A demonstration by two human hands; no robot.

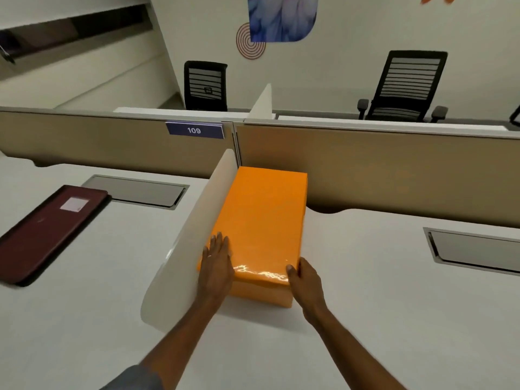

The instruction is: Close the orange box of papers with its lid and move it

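Observation:
The orange box (264,220) lies lengthwise on the white desk (365,291), its glossy lid on top and covering it, so no papers show. Its far end nearly reaches the beige partition. My left hand (218,263) rests flat with fingers spread on the lid's near left corner, beside the white divider. My right hand (305,280) clasps the near right corner, thumb on the lid edge and fingers down the side.
A curved white divider (191,235) stands directly left of the box. A dark red folder (47,229) lies on the left desk. Grey cable hatches (138,191) (475,249) are set into both desks. The beige partition (365,170) runs behind, with two office chairs beyond.

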